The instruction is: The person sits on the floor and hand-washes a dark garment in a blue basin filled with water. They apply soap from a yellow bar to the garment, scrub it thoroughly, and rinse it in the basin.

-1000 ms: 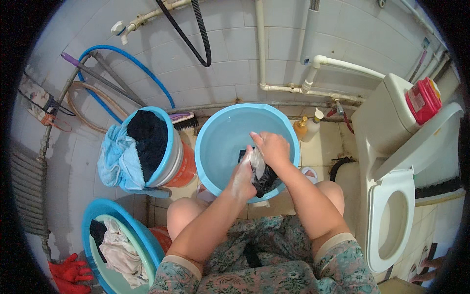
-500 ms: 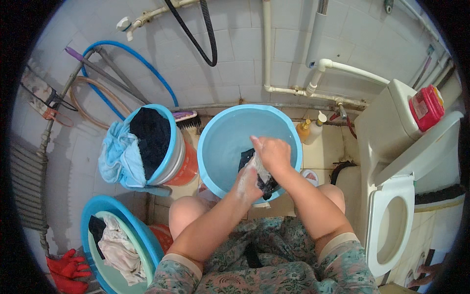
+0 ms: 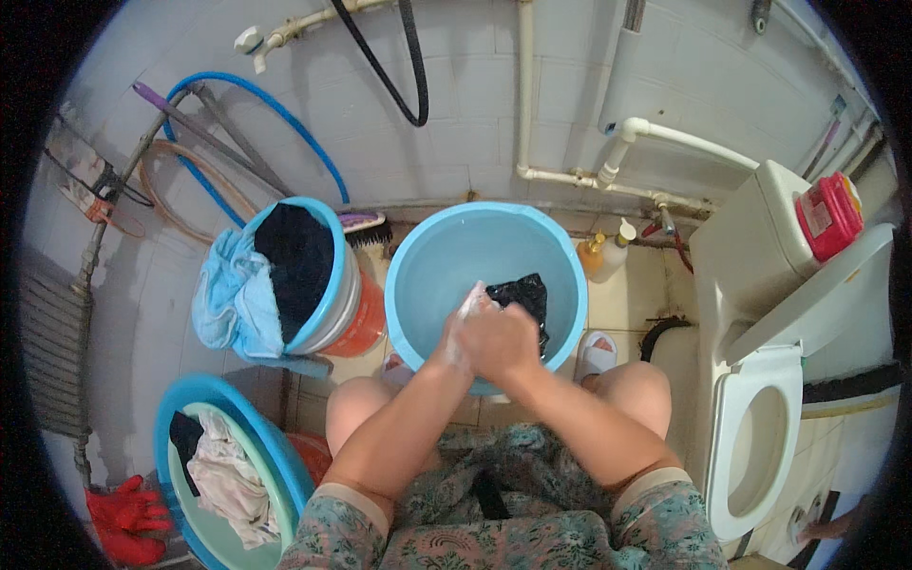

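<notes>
A light blue basin (image 3: 407, 302) stands between my knees with water in it. My left hand (image 3: 461, 334) and my right hand (image 3: 502, 344) are pressed together over its near side, fingers closed. A wet black cloth (image 3: 525, 296) comes out beyond them and spreads to the right, down into the basin. White suds coat my left hand and wrist. Motion blurs my right hand a little, and the part of the cloth inside the grip is hidden.
At left, a bucket (image 3: 334, 256) holds dark cloth and a light blue towel (image 3: 233, 294). Nearer, a nested green basin (image 3: 211, 532) holds pale clothes; red gloves (image 3: 128, 522) lie beside it. Pump bottles (image 3: 613, 253) stand right of the basin, before a toilet (image 3: 727, 446).
Both hands have drawn nearer to me and slightly left, now bunched closer together. The black cloth, earlier hanging below and between the hands, now spreads out to the right beyond them.
</notes>
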The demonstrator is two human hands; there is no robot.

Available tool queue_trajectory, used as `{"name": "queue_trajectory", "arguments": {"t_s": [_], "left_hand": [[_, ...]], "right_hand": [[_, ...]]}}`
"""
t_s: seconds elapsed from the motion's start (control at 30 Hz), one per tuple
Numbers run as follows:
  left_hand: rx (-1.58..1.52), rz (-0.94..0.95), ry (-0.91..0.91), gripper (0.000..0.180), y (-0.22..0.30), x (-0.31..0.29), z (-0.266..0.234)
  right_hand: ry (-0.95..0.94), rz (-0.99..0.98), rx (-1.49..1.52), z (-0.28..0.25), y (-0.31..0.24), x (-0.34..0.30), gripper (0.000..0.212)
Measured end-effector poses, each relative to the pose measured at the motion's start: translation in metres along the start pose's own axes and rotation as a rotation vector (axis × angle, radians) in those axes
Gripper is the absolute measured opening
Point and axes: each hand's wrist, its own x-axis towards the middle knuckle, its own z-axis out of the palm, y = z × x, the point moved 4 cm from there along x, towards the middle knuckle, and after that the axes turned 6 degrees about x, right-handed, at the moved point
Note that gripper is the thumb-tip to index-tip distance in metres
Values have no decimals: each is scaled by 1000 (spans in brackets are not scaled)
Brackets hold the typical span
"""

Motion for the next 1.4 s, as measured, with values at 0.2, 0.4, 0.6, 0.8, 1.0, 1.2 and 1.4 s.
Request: {"name": "queue_trajectory", "arguments": {"t_s": [0.2,0.4,0.6,0.8,1.0,1.2,1.4], "left_hand": [[80,-49,276,37,3,-6,49],[368,559,342,34,88,-22,52],[1711,258,501,32,49,-7,50],[1527,442,368,34,75,-19,47],[1016,329,322,58,67,-17,47],[753,307,351,43,37,-3,38],[450,298,293,36,49,-9,57]], "right_hand": [[-7,593,254,1,89,9,39],[150,656,1000,12,80,6,28],[-69,950,1464,35,67,-4,51],[3,1001,1530,32,81,-9,38],[-138,625,1369,12,76,1,39],[219,488,614,-14,83,9,25],[180,325,426,-34,33,11,23]]}}
